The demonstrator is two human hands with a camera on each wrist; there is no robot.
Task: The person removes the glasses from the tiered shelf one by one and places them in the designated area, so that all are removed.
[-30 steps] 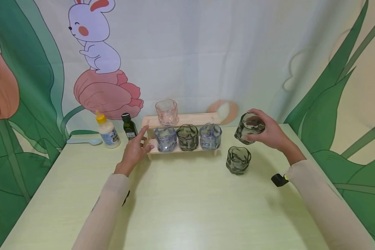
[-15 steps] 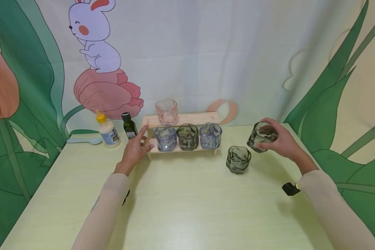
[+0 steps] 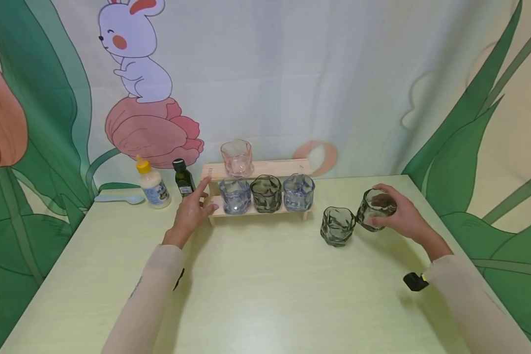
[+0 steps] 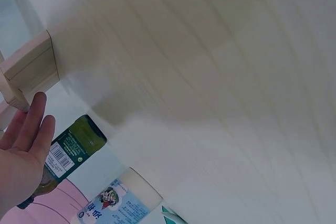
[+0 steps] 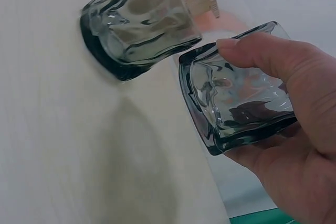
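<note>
My right hand [image 3: 400, 214] grips a smoky grey-green glass [image 5: 239, 95] with wavy sides, thumb on one side and fingers round the other. Just left of it, a matching grey glass [image 3: 338, 227] stands on the table. At the left end of a small two-tier wooden rack [image 3: 279, 168], my left hand [image 3: 189, 216] touches the wood with extended fingers. On the rack's lower tier stand a blue glass [image 3: 235, 195], a dark green-grey glass [image 3: 266, 194] and another bluish glass [image 3: 298, 192]. A pink glass [image 3: 237, 158] sits on the upper tier, towards the left.
Beside my left hand stands a dark green bottle [image 4: 73, 148] with a black cap. Further left are a bottle with a yellow cap [image 3: 154, 184] and a pale blue spoon [image 3: 119, 199]. A printed curtain [image 3: 265, 73] hangs behind the pale table [image 3: 265, 295].
My right hand has carried its glass rightward, then down and nearer to me, from behind the standing grey glass to its right side. The left hand has stayed at the rack.
</note>
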